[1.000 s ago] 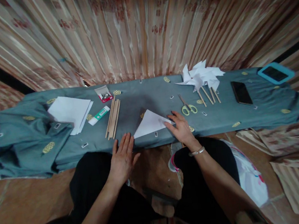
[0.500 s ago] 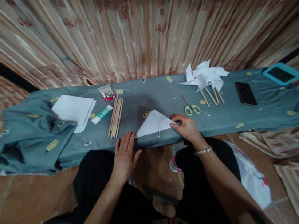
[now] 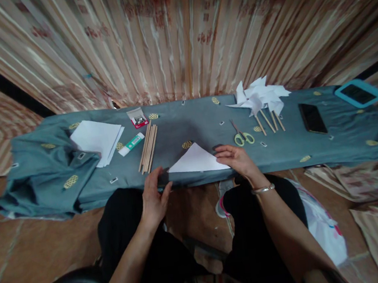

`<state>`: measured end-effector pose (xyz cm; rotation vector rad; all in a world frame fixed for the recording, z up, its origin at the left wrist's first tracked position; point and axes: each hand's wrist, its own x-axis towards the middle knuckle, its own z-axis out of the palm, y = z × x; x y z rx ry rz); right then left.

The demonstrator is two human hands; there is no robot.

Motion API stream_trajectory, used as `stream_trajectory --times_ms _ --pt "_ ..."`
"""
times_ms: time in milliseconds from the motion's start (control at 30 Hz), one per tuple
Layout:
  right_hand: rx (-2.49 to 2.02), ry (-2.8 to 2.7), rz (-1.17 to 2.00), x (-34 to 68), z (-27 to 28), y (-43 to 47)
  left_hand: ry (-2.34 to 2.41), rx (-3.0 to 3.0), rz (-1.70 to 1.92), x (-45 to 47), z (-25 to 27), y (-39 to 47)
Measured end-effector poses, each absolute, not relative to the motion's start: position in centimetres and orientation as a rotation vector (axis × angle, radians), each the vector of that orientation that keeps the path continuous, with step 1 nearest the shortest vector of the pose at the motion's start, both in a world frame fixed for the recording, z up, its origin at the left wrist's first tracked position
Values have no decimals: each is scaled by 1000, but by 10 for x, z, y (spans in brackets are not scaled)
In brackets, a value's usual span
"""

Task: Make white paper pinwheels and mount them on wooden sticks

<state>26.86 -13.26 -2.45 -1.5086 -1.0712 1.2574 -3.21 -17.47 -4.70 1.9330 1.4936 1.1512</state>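
A sheet of white paper folded into a triangle (image 3: 196,160) lies near the front edge of the cloth-covered table, its long side toward me. My left hand (image 3: 154,199) is just off its left corner, thumb and fingers apart, holding nothing. Over the right slope of the triangle rests my right hand (image 3: 236,159), fingers stretched out and touching the paper; its thumb is mostly hidden. A bundle of wooden sticks (image 3: 148,147) lies beyond my left hand. Scissors with green handles (image 3: 243,135) lie beyond my right hand.
White paper sheets (image 3: 96,139), a glue stick (image 3: 131,144) and a small open box of metal pieces (image 3: 137,119) are on the left. Paper pinwheels on sticks (image 3: 261,95), a phone (image 3: 312,118) and a blue-framed tablet (image 3: 360,93) lie on the right. A curtain (image 3: 176,41) hangs behind.
The triangle's long side now lies level along the front edge. My left hand has drawn back slightly from its left corner. My right hand's fingers have loosened from the right corner.
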Motion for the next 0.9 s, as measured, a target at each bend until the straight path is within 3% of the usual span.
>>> stream_trajectory --times_ms 367,633,900 --pt "-1321 -824 1362 257 -6 -134 1098 784 1060 10 -16 -171" --pt "-1265 -853 1398 244 2 -135 891 506 1247 46 18 -122" --pt "-1285 -807 1382 238 -1 -129 867 501 1165 54 17 -90"
